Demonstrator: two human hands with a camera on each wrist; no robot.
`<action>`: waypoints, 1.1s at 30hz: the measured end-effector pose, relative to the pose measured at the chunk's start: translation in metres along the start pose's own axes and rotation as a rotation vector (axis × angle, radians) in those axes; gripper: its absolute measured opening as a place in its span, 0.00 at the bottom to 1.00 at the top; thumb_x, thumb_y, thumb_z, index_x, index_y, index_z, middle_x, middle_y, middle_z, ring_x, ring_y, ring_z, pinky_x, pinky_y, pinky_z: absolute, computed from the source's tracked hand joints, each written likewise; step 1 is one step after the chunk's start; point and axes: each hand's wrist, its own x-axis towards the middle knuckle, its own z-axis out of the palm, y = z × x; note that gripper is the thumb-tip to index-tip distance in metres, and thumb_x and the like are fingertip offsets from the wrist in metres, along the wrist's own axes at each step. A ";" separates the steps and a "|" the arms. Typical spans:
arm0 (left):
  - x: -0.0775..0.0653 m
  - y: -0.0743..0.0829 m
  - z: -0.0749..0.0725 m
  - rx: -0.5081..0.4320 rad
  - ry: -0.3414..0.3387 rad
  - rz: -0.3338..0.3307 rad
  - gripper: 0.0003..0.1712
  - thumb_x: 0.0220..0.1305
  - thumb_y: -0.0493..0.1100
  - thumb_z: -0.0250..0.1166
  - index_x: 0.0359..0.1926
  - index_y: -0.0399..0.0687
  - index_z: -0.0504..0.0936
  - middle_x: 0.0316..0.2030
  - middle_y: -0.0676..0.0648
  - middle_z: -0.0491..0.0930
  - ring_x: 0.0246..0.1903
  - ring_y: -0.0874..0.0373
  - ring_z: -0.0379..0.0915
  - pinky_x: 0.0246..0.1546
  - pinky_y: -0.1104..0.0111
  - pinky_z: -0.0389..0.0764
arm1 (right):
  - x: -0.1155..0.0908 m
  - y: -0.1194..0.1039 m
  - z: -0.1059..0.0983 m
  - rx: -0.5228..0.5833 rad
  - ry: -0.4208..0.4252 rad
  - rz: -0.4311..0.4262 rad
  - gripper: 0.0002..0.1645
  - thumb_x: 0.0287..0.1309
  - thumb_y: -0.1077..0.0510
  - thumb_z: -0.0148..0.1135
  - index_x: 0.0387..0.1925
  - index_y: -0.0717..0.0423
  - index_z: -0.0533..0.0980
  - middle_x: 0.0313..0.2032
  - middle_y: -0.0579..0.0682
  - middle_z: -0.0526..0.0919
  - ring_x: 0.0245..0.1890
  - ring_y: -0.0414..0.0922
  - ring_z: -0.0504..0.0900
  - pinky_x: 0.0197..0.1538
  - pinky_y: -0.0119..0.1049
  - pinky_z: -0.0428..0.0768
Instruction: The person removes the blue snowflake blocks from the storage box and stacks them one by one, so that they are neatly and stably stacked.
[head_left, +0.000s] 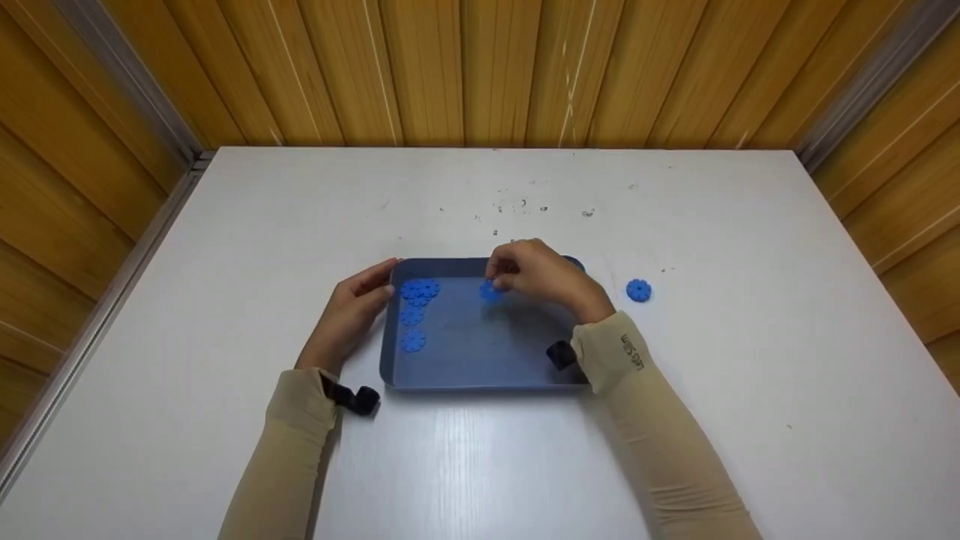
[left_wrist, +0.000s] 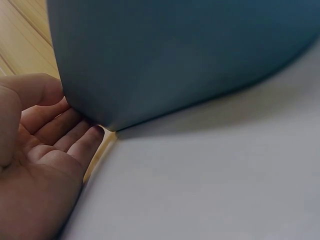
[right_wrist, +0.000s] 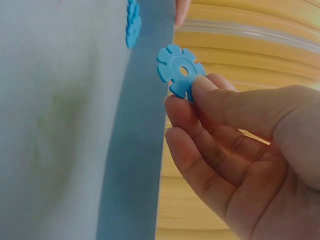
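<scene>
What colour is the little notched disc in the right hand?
Blue; the disc shows best in the right wrist view.

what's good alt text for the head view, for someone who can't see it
A right hand pinches a notched blue disc over a blue-grey tray, while the left hand touches the tray's left side. Other blue discs lie inside along that side, and at least one more disc on the white table at right.

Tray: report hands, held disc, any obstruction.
Left hand holding far left corner of tray. Right hand pinching blue disc above tray. Other discs in tray's left part and on table right of tray. Nothing visibly in the way.
</scene>
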 end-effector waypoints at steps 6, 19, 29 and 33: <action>-0.001 0.002 0.001 0.005 0.005 -0.013 0.29 0.68 0.33 0.53 0.69 0.49 0.66 0.69 0.51 0.65 0.70 0.60 0.57 0.71 0.65 0.60 | -0.012 0.012 -0.017 0.041 0.056 0.011 0.05 0.59 0.66 0.61 0.38 0.60 0.80 0.38 0.53 0.85 0.38 0.45 0.82 0.42 0.35 0.80; 0.000 0.002 0.003 -0.028 -0.003 0.011 0.29 0.68 0.32 0.52 0.70 0.45 0.64 0.69 0.47 0.64 0.70 0.56 0.58 0.70 0.64 0.62 | -0.042 0.043 -0.041 -0.016 0.157 0.082 0.08 0.61 0.62 0.61 0.42 0.58 0.80 0.39 0.55 0.84 0.37 0.48 0.80 0.41 0.37 0.79; -0.001 0.002 0.003 -0.028 -0.009 0.019 0.28 0.68 0.32 0.52 0.69 0.45 0.66 0.69 0.47 0.65 0.69 0.57 0.59 0.71 0.64 0.61 | -0.063 0.074 -0.052 -0.025 0.247 0.197 0.11 0.63 0.61 0.59 0.46 0.58 0.79 0.44 0.57 0.82 0.43 0.51 0.80 0.42 0.38 0.78; 0.000 0.002 0.003 -0.027 -0.009 0.018 0.28 0.68 0.32 0.52 0.69 0.46 0.66 0.68 0.47 0.66 0.69 0.56 0.59 0.70 0.64 0.62 | -0.069 0.086 -0.055 -0.037 0.278 0.210 0.11 0.63 0.61 0.59 0.46 0.58 0.79 0.43 0.56 0.84 0.41 0.50 0.80 0.41 0.36 0.77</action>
